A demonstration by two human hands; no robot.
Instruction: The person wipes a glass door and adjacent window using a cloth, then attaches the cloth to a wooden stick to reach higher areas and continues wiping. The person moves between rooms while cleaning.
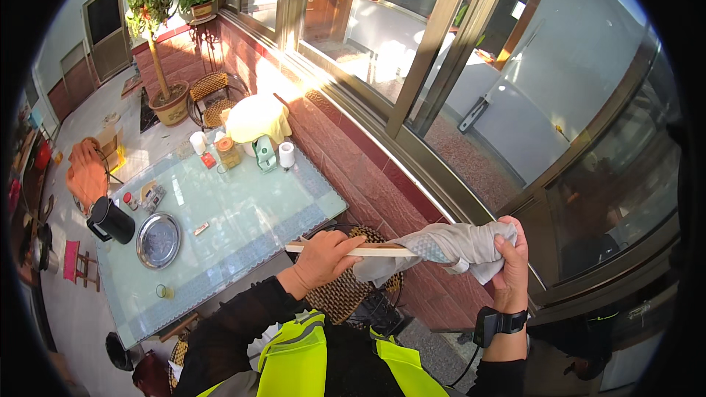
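My left hand [325, 259] grips a flat, pale wooden stick [380, 252], its bare end jutting out past my fingers on the left. Light grey cloth [469, 245] is wrapped and bunched around the stick's right part, with a blue-patterned patch near its middle. At the far right, my right hand [512, 262] clasps the bunched cloth, thumb on top. A loose fold of cloth hangs below the stick between my hands. The stick's right end is hidden in the cloth. Both hands are raised in front of the brown-framed sliding window and a woven chair [336, 298].
A table with a pale green cover [237, 215] stands at the left, bearing a round metal tray [158, 240], a black kettle [112, 220], a small glass [164, 291], jars and a tape dispenser [265, 153]. Sliding window frames [424, 49] rise above a red tiled wall [353, 160].
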